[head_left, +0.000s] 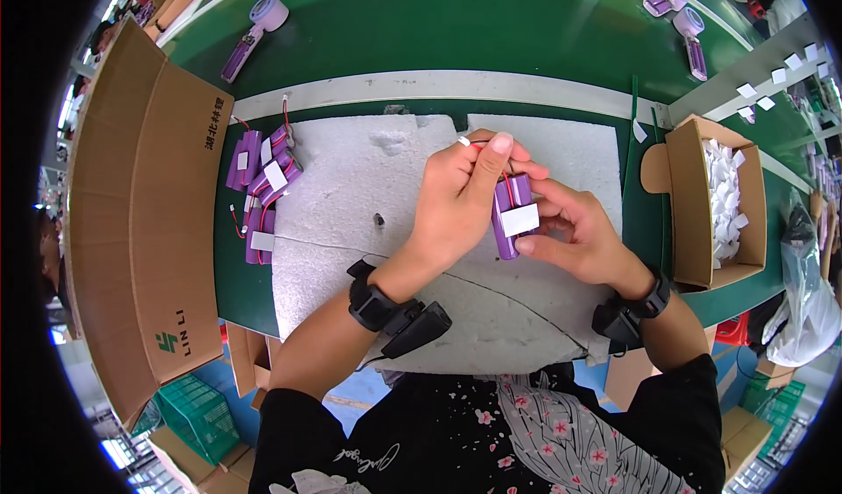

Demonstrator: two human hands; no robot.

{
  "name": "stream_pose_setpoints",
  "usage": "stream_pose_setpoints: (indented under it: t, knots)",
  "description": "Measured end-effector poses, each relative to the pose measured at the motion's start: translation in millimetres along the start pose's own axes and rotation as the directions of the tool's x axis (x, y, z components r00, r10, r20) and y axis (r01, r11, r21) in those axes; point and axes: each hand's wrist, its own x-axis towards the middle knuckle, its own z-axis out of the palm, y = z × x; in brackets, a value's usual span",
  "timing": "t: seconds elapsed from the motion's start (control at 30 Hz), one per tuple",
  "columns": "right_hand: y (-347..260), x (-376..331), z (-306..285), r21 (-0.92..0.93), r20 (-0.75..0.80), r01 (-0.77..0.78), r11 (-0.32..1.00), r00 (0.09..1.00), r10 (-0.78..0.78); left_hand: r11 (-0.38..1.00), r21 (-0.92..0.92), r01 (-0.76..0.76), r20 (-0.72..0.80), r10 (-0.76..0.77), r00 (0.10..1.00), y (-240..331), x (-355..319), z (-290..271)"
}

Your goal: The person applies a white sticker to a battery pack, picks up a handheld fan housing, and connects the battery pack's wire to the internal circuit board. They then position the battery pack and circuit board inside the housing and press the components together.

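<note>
Both hands met over the white foam sheet (368, 204) that covered the green desk (438, 20). I saw the left hand (456, 200) closed, its thumb and forefinger pinching the thin red wire with a small white end (474, 143) above the purple two-cell battery pack with a white label (511, 215). The right hand (574, 231) cupped that pack from the side, thumb pressed just under the label, holding it upright and clear of the foam. To do this well, I judged the pack should stay steady in the right hand while the left guided the wire gently, without tugging at its joint. Several more purple packs (263, 187) lay near the foam's left edge, and an open cardboard box of white paper slips (724, 200) stood to the right.
</note>
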Motion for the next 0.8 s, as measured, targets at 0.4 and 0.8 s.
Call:
stream_pose_setpoints:
  t: [0.4,0.8]
  knots:
    - [-0.3,-0.1,1.0,-0.031,0.001,0.017,0.999,1.0,-0.017,1.0,0.002,-0.022,-0.002,0.022,1.0,-0.5,-0.4,1.7]
    - [2.1,0.8,-0.1,-0.102,-0.001,0.045,0.994,0.999,-0.045,1.0,-0.008,0.012,0.004,-0.012,1.0,0.0,1.2,3.0]
